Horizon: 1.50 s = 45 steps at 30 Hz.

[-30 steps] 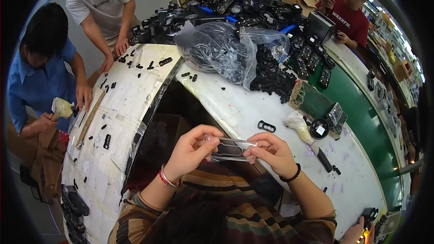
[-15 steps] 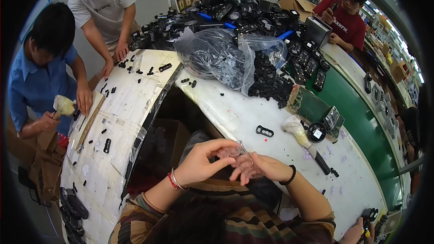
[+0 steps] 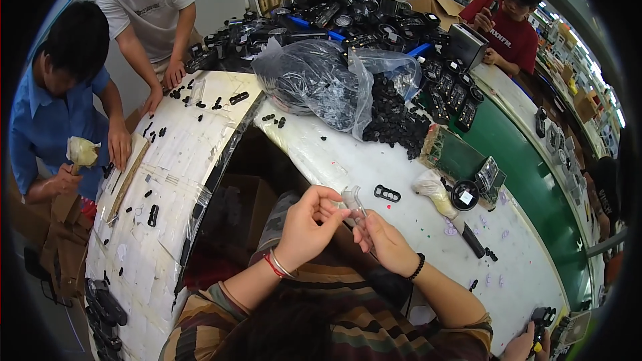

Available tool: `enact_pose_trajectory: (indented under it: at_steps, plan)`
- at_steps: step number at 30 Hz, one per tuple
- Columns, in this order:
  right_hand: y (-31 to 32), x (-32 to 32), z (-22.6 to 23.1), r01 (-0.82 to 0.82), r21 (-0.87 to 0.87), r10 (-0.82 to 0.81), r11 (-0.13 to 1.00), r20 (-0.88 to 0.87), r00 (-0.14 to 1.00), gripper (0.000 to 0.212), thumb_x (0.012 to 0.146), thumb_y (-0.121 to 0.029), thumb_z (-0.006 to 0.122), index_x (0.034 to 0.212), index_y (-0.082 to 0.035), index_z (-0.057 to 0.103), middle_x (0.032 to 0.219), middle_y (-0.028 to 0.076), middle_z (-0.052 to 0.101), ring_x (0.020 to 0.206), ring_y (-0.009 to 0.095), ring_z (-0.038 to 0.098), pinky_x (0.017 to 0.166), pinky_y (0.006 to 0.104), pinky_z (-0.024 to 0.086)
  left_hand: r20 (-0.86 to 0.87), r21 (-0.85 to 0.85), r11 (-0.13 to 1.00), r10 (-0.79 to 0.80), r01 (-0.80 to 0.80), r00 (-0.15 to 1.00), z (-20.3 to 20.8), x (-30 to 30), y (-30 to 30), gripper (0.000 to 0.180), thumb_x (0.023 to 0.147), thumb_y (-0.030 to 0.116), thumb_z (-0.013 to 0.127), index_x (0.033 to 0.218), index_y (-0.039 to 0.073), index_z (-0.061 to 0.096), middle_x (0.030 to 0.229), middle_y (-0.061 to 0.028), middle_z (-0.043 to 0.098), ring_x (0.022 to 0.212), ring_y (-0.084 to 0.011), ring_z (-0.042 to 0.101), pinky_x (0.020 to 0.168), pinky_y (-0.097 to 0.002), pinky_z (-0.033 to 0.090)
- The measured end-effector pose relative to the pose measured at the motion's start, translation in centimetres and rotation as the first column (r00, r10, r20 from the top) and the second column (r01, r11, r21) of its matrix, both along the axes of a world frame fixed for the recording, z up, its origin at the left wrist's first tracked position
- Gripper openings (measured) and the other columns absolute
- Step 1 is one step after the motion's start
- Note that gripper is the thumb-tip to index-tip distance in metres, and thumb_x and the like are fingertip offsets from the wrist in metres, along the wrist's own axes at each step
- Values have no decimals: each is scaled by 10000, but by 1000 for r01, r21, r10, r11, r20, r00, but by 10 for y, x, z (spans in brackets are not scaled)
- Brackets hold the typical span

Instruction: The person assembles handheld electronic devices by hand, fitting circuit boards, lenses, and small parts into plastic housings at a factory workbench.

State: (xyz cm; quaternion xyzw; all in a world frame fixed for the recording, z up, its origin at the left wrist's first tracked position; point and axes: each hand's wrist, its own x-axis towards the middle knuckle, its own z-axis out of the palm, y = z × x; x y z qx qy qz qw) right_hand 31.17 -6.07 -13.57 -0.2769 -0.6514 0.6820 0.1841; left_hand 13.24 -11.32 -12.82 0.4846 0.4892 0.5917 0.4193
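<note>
A clear, curved plastic piece (image 3: 353, 200) is upright in front of me, gripped low down by my right hand (image 3: 391, 244) between thumb and fingers. My left hand (image 3: 311, 224) is closed in a pinch right beside it, thumb tip against the piece's left side; whatever those fingers pinch is too small or too transparent to make out. Just beyond my hands, a black oblong part with several round openings (image 3: 387, 193) lies on the white table (image 3: 348, 164). To its right rests a mallet with a wrapped, yellowish head (image 3: 430, 184) and a black handle.
A clear plastic bag (image 3: 307, 80) and a heap of small black parts (image 3: 398, 117) sit farther back, below a large pile of black devices (image 3: 361, 17). Across a gap stands a paper-covered left table (image 3: 167, 187), where a co-worker in blue (image 3: 57, 107) holds another mallet (image 3: 83, 152).
My hands have turned the clear piece more upright and shifted slightly upward. My left fingers have curled into a pinch. The co-worker's mallet at the left has moved slightly left.
</note>
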Motion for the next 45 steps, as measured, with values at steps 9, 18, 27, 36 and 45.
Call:
enact_pose_trajectory:
  at_steps: [9, 18, 27, 36, 45]
  plan:
    - [5, 6, 15, 167, -216, -231, 962, -319, 919, 559, 1020, -440, 200, 1254, 15, 426, 887, 50, 533, 746, 110, 518, 710, 247, 445, -354, 241, 906, -253, 349, 900, 5, 21, -10, 98, 762, 0, 711, 786, 32, 623, 749, -54, 598, 641, -138, 560, 589, -242, 436]
    - [25, 7, 5, 579, 49, -514, 814, -403, 757, 555, 1014, -457, 236, 1288, 1, 387, 865, 31, 492, 747, 121, 504, 711, 268, 430, -102, -394, 272, -962, 878, 252, -77, -16, 0, 74, 867, 99, 641, 854, 50, 586, 804, -9, 608, 747, -95, 583, 646, -248, 458]
    - [42, 31, 7, 645, 339, -515, 685, -402, 757, 465, 999, -219, 406, 1385, 13, 290, 1150, 99, 502, 969, 168, 491, 901, 311, 400, -823, 41, 956, -131, 290, 552, -268, -30, 135, 299, 841, 99, 568, 1131, 54, 626, 1125, -186, 630, 1086, -323, 581, 948, -364, 447]
    - [66, 33, 18, 383, 662, -471, 644, -52, 881, 544, 789, -173, 720, 1264, -21, 501, 1058, 129, 534, 937, 251, 530, 865, 343, 432, -559, -82, 858, -460, 506, 690, -192, -5, 154, 283, 873, 131, 568, 1139, 50, 621, 1123, -174, 634, 1077, -310, 584, 942, -355, 446]
    - [66, 24, 9, -22, 932, -492, 361, 211, 845, 525, 745, -322, 713, 1162, -34, 575, 1049, 73, 559, 988, 255, 512, 876, 388, 347, -405, -252, 512, -826, 821, 391, -94, -51, 71, 288, 933, 217, 553, 1135, 22, 620, 1068, -152, 655, 1003, -263, 613, 884, -327, 464]
